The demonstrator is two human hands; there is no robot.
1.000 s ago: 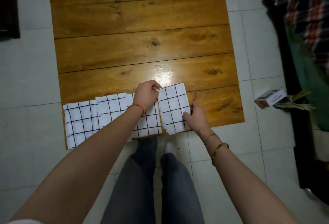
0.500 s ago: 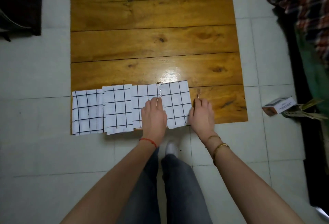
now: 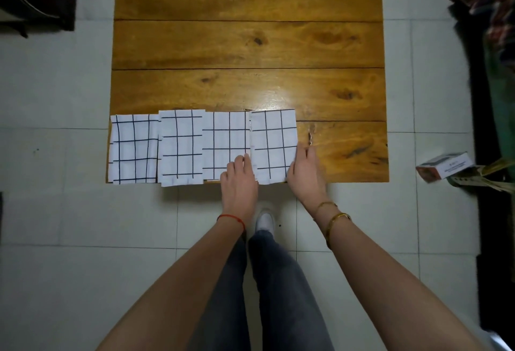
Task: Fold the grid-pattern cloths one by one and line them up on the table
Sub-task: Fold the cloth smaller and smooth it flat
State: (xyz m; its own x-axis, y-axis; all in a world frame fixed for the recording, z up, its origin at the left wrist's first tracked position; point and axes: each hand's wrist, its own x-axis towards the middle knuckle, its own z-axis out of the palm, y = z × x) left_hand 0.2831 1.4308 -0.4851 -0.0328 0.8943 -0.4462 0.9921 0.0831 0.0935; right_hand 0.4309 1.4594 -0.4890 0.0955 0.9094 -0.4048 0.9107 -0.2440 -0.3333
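Four folded grid-pattern cloths lie in a row along the near edge of the wooden bench [image 3: 248, 44], each touching or slightly overlapping its neighbour. From the person's left they are the first cloth [image 3: 133, 148], the second cloth [image 3: 181, 147], the third cloth [image 3: 225, 138] and the fourth cloth [image 3: 274, 144]; the second one's near edge hangs a little past the bench edge. The left hand [image 3: 239, 180] lies palm down at the seam between the third and fourth cloths, its fingers straight and close together, with the fingertips resting on the third cloth's near right corner. The right hand [image 3: 305, 175] sits at the fourth cloth's right edge, fingers extended and touching that edge near its lower corner; whether the thumb is tucked under the fabric is hard to tell from this angle. A red string circles the left wrist, and gold bangles circle the right wrist. Below the arms are grey trousers and a white shoe [image 3: 265, 221] on the pale tiled floor [image 3: 55, 225]. To the right of the bench, on the floor, lies a small box [image 3: 443, 166], well apart from the cloths.
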